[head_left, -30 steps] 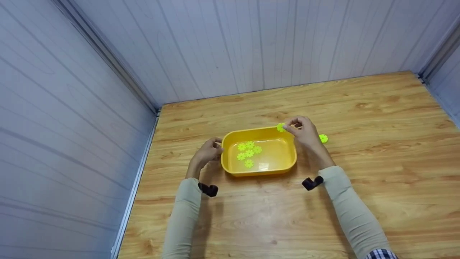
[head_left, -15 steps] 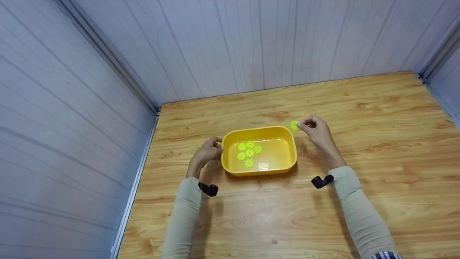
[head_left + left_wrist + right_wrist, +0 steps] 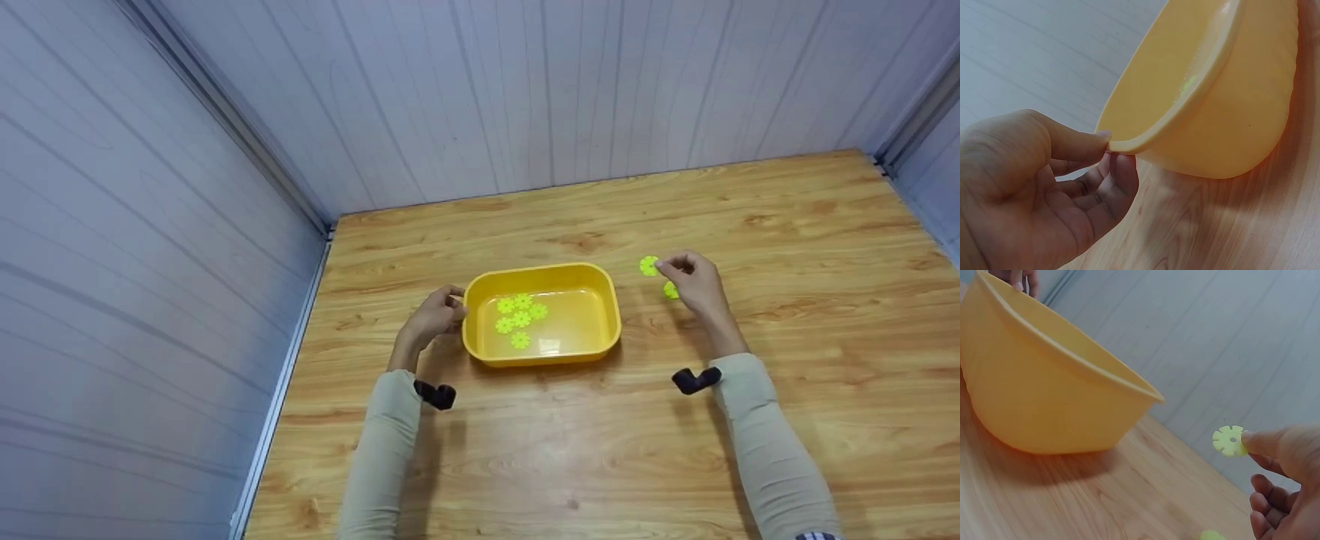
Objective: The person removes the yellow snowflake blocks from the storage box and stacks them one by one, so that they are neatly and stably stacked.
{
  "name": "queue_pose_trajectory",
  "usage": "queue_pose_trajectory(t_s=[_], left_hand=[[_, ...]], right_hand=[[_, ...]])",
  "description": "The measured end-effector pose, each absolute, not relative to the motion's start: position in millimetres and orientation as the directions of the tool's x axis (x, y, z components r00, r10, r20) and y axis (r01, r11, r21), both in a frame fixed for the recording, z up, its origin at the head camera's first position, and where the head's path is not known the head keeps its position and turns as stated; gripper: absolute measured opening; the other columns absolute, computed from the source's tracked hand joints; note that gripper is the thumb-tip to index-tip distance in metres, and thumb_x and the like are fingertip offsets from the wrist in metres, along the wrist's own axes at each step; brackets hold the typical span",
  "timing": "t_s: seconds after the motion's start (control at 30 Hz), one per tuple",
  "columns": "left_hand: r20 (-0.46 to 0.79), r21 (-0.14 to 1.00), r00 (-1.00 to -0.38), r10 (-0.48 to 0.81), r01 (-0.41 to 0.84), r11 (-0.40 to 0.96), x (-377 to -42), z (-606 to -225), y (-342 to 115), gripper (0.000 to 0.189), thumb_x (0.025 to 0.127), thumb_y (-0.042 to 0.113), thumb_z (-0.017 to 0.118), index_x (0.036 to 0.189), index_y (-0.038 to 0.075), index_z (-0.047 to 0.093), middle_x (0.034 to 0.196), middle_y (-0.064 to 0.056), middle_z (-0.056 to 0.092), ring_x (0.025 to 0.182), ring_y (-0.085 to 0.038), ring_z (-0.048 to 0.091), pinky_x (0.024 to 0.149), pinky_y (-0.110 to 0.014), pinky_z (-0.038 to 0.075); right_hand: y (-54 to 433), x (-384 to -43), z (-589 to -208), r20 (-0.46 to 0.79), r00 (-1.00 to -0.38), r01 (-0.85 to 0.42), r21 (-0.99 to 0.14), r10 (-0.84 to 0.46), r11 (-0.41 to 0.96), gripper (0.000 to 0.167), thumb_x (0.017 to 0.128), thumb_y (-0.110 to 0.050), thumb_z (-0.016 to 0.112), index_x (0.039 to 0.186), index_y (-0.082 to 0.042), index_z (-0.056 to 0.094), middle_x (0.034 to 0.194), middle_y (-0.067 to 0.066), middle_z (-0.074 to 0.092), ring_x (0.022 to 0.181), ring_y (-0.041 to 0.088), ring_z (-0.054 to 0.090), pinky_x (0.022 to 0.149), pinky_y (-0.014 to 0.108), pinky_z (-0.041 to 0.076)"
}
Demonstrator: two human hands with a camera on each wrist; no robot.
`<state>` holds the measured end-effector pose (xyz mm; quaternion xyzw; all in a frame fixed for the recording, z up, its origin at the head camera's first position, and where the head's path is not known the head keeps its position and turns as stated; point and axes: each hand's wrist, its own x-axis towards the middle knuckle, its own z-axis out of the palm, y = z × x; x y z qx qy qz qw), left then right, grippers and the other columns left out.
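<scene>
A yellow plastic basin (image 3: 577, 322) stands on the table, several yellow-green notched discs (image 3: 520, 319) lying flat on its bottom. With thumb and fingers my left hand (image 3: 431, 315) pinches the basin's left rim, as the left wrist view shows up close. To the right of the basin, my right hand (image 3: 696, 283) holds one notched disc (image 3: 1228, 441) by its edge between thumb and fingertip. That disc is flower-shaped, with a small hole in its centre. Another such disc (image 3: 670, 290) lies on the table, partly hidden behind the right hand.
The wood-grain table (image 3: 555, 442) runs back to a pale panelled wall (image 3: 495, 97). A second panelled wall (image 3: 142, 300) rises along the left edge. Black wrist mounts (image 3: 696, 380) stick out inward from both sleeves.
My right hand has moved rightward from over the basin's far right rim, the disc still pinched in it. The left hand, the basin and the discs inside have stayed put.
</scene>
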<state>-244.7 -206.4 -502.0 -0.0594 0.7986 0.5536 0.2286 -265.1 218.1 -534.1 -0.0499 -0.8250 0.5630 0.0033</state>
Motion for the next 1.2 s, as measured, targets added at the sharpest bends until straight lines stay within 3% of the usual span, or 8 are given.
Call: queue_pose_trajectory(t_s=[0.67,0.93,1.2], left_hand=[[-0.43,0.852,-0.889,0.154,-0.344,0.394,-243.3,-499.2,-205.8,0.038,0.095,0.006,0.05,0.132,0.004,0.045,0.095,-0.007,0.046,0.08,-0.019,0.054,0.094,-0.054,0.045],[-0.423,0.857,-0.892,0.157,-0.337,0.391,-244.0,-501.1,-206.4,0.04,0.094,0.006,0.051,0.134,0.003,0.043,0.096,-0.008,0.046,0.081,-0.019,0.055,0.095,-0.055,0.045],[-0.426,0.855,-0.892,0.15,-0.342,0.39,-243.9,-501.8,-206.3,0.041,0.095,0.006,0.05,0.134,0.002,0.043,0.095,-0.007,0.045,0.081,-0.019,0.054,0.095,-0.054,0.045]], right_hand=[[248.6,-250.7,-547.8,-0.181,-0.971,0.235,-0.857,0.16,0.458,0.044,0.096,-0.04,0.052,0.114,0.0,0.056,0.11,0.012,0.055,0.097,0.022,0.051,0.082,0.03,0.042],[248.0,-249.6,-548.8,-0.129,-0.972,0.219,-0.796,0.195,0.564,0.038,0.095,-0.035,0.054,0.106,0.0,0.065,0.107,0.017,0.062,0.096,0.029,0.054,0.085,0.04,0.044],[248.4,-252.6,-552.3,-0.056,-0.977,0.186,-0.707,0.207,0.682,0.036,0.094,-0.031,0.056,0.104,0.001,0.069,0.105,0.022,0.061,0.102,0.04,0.05,0.091,0.052,0.037]])
